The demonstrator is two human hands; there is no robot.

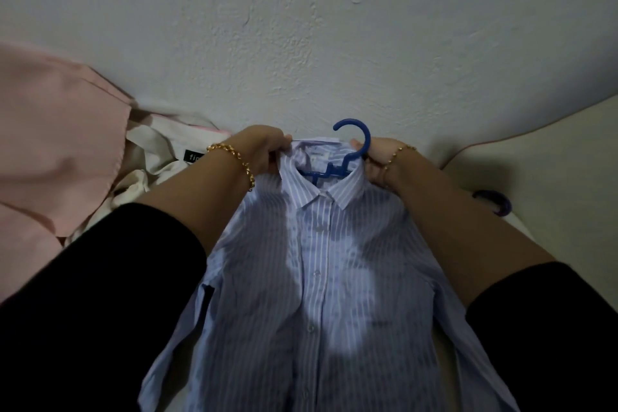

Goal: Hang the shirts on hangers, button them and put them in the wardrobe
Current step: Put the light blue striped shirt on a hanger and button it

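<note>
Gripping a pale blue striped shirt (317,278) at both shoulders, a person is leaning over it, and the view is looking down along two forearms in pushed-up black sleeves (100,294). The left hand (267,147) is pinching the fabric just beside the collar, with its fingers curled round the edge. The right hand (378,160) is clutching the opposite shoulder in the same way, and its thumb is reaching up to the stem of the blue hanger (359,140). The hanger is sitting inside the shirt – its bar is showing through the open collar and its hook is curving up above the neckline, between the two hands. The shirt is spreading out from the hands toward the viewer, with its front closed along the button strip and its sleeves trailing off to either side. A gold chain bracelet (234,157) is circling each wrist.

To the left, a pink garment (57,144) is lying in loose folds, touching a crumpled cream garment (157,144) with a black label (194,156). To the right, a purple hanger hook (498,202) is resting on a pale surface (551,160), well apart from the shirt. A rough white wall (301,27) is filling the upper half of the dimly lit view.
</note>
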